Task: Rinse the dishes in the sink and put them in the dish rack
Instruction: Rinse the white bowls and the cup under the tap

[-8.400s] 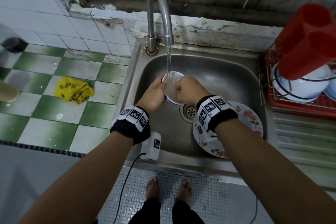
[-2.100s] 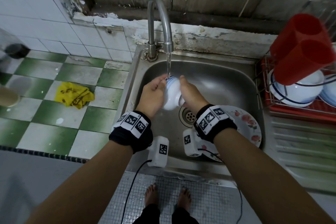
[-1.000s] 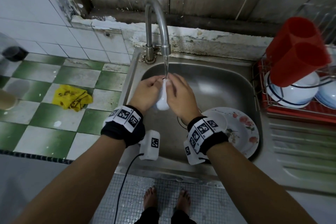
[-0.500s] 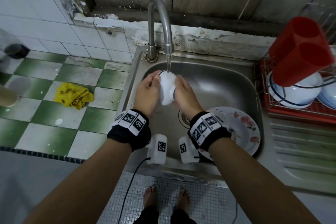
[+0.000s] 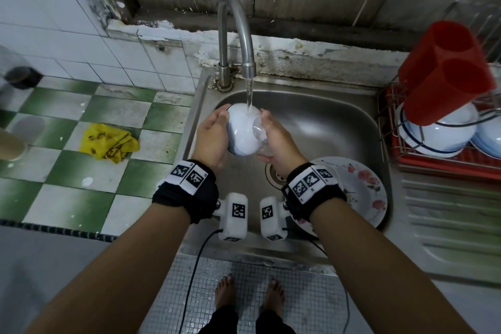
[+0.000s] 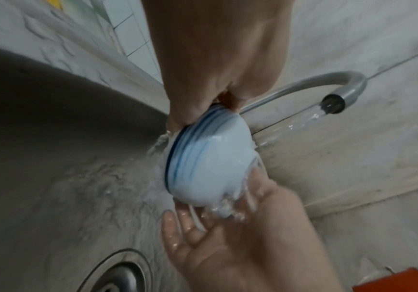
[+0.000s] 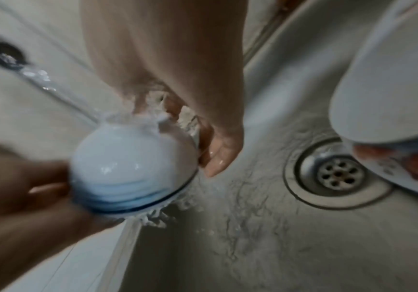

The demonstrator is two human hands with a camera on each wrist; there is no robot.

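Note:
A white bowl with blue rim bands (image 5: 241, 133) is tipped on its side under the running faucet (image 5: 235, 35), and water strikes its outer wall. My left hand (image 5: 211, 138) grips the bowl by its rim, as the left wrist view shows at the bowl (image 6: 210, 158). My right hand (image 5: 276, 141) lies flat against the bowl's foot with straight, wet fingers (image 6: 190, 227). In the right wrist view, water splashes off the bowl (image 7: 130, 168). A floral plate (image 5: 357, 192) leans in the sink's (image 5: 325, 122) right front corner.
The red wire dish rack (image 5: 433, 160) stands to the right of the sink, holding white bowls (image 5: 439, 133) and two red cups (image 5: 444, 70). The drain (image 5: 273, 173) lies below my hands. A yellow cloth (image 5: 108, 142) sits on the green-checked counter at left.
Both hands have kept turning the bowl under the stream. It went from mouth up, to on edge, to its outer wall facing the water, and my right hand slid onto its foot.

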